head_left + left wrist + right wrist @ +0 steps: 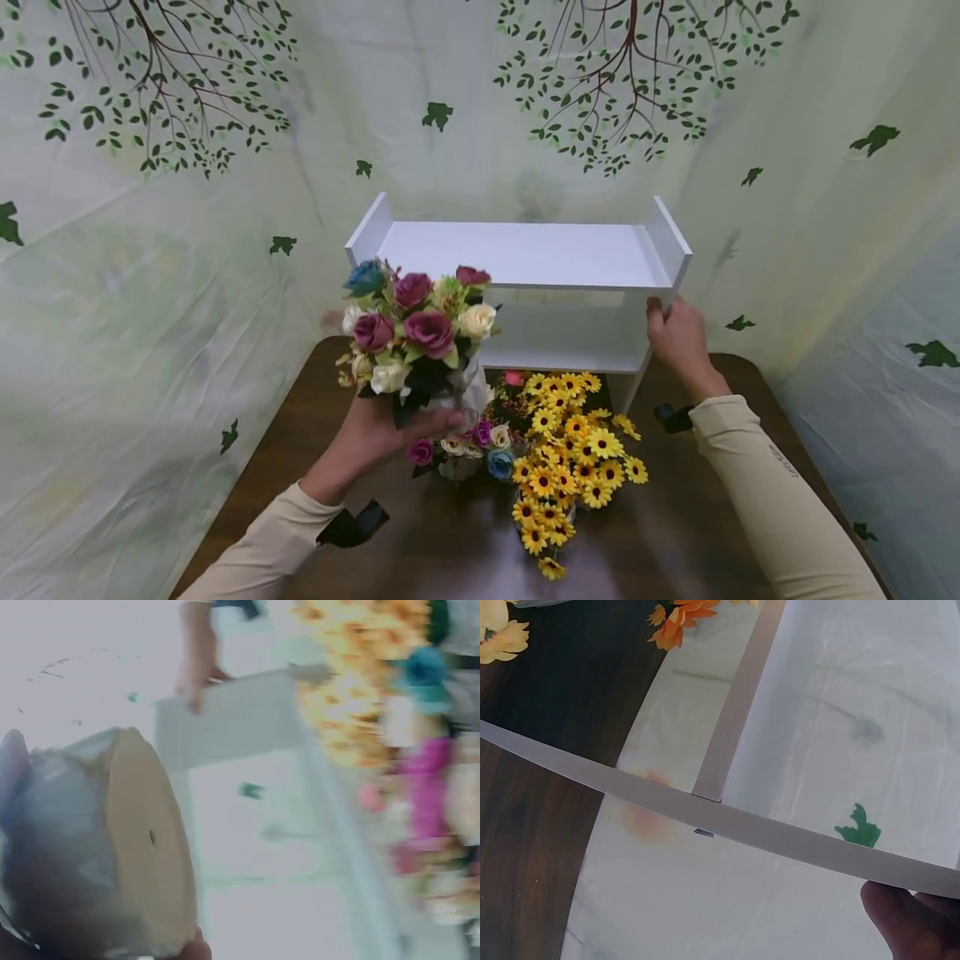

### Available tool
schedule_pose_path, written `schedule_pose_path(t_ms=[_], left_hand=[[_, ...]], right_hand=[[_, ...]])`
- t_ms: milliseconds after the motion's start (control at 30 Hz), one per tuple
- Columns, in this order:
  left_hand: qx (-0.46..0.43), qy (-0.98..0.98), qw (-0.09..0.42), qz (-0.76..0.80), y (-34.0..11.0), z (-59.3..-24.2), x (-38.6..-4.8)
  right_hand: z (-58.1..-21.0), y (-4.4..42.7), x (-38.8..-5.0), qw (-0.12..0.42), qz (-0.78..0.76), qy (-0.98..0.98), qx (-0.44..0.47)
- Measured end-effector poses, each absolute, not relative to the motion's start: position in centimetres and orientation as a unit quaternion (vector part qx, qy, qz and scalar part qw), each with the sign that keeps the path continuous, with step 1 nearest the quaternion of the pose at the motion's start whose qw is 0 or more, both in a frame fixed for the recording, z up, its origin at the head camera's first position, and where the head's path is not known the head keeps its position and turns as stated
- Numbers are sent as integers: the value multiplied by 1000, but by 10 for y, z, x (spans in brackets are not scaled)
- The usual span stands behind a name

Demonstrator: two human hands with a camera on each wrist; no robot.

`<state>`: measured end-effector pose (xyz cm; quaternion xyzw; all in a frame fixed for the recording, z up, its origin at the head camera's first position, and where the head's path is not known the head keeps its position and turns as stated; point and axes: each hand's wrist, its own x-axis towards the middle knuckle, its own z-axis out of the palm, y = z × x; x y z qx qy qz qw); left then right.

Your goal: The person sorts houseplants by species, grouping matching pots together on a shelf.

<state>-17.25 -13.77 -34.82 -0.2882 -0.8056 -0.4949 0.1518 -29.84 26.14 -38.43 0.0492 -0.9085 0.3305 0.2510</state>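
Nearest on the brown table (675,533) is a sprawl of yellow daisies (577,427), with 1 low bunch (461,447) of purple, cream and blue blooms just to their left. Above that bunch, the left hand (375,433) is wrapped round a pot (471,387), its thumb lying along the side; roses (429,333) crowd over the top. So the pot is in the left hand, off the table and on the near side of the white shelf (517,254), overlapping the shelf's left half as the head camera sees it. Its axis leans: roses up and to the left, foot down and to the right. The shelf's long axis runs left to right behind it, with 2 boards visible. The left hand is the nearer to the pot. The right hand (681,337) is at the far end, fingers bent on the front edge of the right panel (669,242), gripping it. Farthest back hangs a leaf-printed cloth (450,171).

The left wrist view, though blurred, shows what the head view hides: the pot's round, pale base (154,832), with 1 small dark mark near its middle. The right wrist view shows fingertips (900,919) against the panel's edge, but no pot. Whether pot and shelf touch, I cannot tell.
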Motion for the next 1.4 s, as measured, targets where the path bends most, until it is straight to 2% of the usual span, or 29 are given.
schedule_pose_path(t_ms=[133, 200, 400, 567, 800, 1133, 1400], left_hand=[[-336, -780, 196, -490, -118, -299, -199], [-339, -787, 202, -475, -107, -278, -212], [-211, -847, 140, -467, -72, -244, -250], [-158, -854, 125, -479, -41, -248, -281], [-161, -847, 118, -493, -9, -254, -307], [-148, -859, 109, -479, 33, -246, -322], [-138, -859, 87, -486, 51, -255, -326]], right_hand=[[-385, 261, -299, 254, 332, -907, 55], [-385, 261, -299, 254, 332, -907, 55], [-386, 260, -298, 261, 329, -906, 53], [-388, 260, -295, 264, 329, -905, 49], [-389, 257, -294, 259, 328, -907, 44], [-387, 256, -292, 269, 334, -903, 28], [-388, 253, -295, 279, 334, -900, 17]])
